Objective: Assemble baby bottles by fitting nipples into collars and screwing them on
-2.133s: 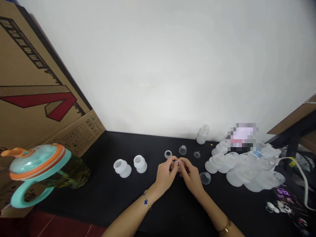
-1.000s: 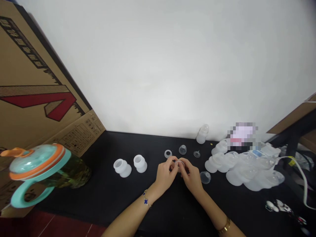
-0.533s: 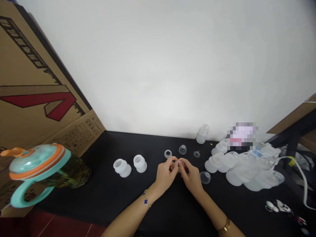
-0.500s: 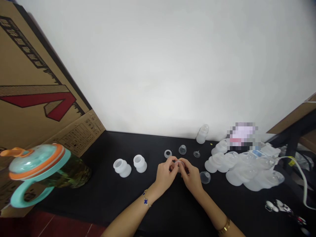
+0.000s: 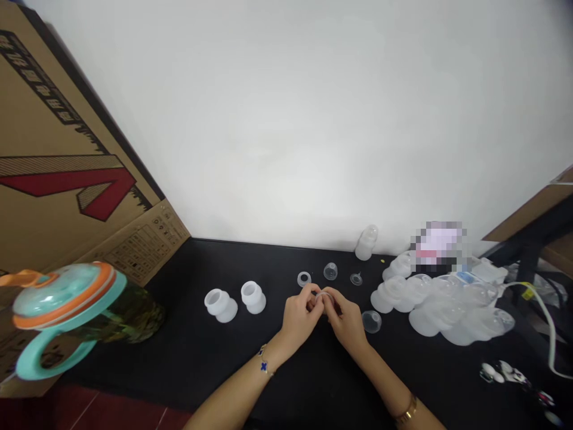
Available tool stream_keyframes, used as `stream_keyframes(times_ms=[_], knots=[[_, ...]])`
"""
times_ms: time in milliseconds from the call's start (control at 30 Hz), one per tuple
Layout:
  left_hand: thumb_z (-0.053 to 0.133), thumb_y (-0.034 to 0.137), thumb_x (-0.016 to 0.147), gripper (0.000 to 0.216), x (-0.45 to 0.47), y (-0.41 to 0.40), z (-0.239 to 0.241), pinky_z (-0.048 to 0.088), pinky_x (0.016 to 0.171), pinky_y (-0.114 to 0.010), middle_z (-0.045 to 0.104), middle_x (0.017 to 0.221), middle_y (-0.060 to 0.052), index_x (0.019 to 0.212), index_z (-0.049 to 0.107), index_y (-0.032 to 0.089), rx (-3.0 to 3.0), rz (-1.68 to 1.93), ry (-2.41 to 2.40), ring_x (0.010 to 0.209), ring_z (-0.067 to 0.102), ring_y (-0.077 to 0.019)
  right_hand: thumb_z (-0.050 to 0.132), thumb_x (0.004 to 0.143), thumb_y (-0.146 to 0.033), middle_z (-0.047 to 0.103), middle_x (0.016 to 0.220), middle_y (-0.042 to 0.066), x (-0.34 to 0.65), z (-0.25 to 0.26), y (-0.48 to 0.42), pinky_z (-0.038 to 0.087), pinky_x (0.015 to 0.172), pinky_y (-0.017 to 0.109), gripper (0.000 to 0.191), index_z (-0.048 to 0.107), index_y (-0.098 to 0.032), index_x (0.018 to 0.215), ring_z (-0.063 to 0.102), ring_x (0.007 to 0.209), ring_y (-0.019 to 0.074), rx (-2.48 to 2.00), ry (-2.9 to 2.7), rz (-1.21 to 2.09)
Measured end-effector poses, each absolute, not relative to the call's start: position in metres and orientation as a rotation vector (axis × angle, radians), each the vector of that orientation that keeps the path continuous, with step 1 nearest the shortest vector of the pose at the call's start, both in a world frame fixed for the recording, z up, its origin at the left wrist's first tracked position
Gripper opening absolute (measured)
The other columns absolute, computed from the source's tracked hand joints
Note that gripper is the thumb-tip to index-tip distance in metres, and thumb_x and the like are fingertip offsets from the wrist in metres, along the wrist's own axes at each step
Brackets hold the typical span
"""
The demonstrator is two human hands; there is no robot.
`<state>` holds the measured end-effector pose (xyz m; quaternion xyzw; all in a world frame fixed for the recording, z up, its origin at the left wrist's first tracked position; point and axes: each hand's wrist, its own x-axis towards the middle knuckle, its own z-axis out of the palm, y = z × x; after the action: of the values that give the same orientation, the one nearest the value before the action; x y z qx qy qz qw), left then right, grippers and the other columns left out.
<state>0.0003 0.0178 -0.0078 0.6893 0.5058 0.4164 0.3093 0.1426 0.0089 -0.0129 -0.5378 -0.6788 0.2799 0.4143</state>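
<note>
Over the middle of the black table, my left hand point(image 5: 301, 312) and my right hand point(image 5: 347, 319) meet, their fingertips pinching a small whitish bottle ring point(image 5: 324, 294). Fingers cover most of it, so whether a nipple sits inside cannot be seen. Just beyond lie another white bottle ring point(image 5: 304, 278), a clear dome cap point(image 5: 330, 272) and a clear silicone nipple point(image 5: 356, 279). A second clear cap point(image 5: 371, 322) rests beside my right hand. To the left stand two open white bottle bodies point(image 5: 253, 297) side by side.
One assembled bottle point(image 5: 366, 242) stands against the wall. Several capped bottles point(image 5: 447, 310) lie piled at the right, near a white cable point(image 5: 548, 328) and small trinkets point(image 5: 504, 372). A large teal-and-orange jug point(image 5: 85, 304) and a cardboard box point(image 5: 54, 149) occupy the left.
Both hands stay together on the bottle ring with barely any movement of the fingers. The view has shifted very slightly; the things on the table stay put.
</note>
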Motion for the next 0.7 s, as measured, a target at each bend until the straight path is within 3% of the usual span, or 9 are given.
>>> stream_keyframes(times_ms=[533, 700], knots=[[0.053, 0.025, 0.088, 0.006, 0.0003, 0.019, -0.0082, 0.038, 0.056, -0.02, 0.053, 0.054, 0.008, 0.088, 0.058, 0.022, 1.812, 1.096, 1.341, 0.049, 0.052, -0.0105, 0.045, 0.097, -0.039, 0.064, 0.066, -0.001, 0.1436, -0.0111, 0.0087, 0.045, 0.051, 0.021, 0.028, 0.066, -0.022, 0.096, 0.06, 0.055, 0.0144, -1.344, -1.708, 0.743], [0.053, 0.027, 0.089, 0.007, 0.0008, 0.0195, -0.0083, 0.038, 0.056, -0.021, 0.053, 0.055, 0.008, 0.09, 0.057, 0.022, 1.793, 1.1, 1.331, 0.051, 0.053, -0.0109, 0.046, 0.097, -0.04, 0.067, 0.074, 0.0, 0.1428, -0.0114, 0.0095, 0.047, 0.055, 0.022, 0.027, 0.066, -0.023, 0.1, 0.062, 0.06, 0.0151, -1.337, -1.675, 0.773]])
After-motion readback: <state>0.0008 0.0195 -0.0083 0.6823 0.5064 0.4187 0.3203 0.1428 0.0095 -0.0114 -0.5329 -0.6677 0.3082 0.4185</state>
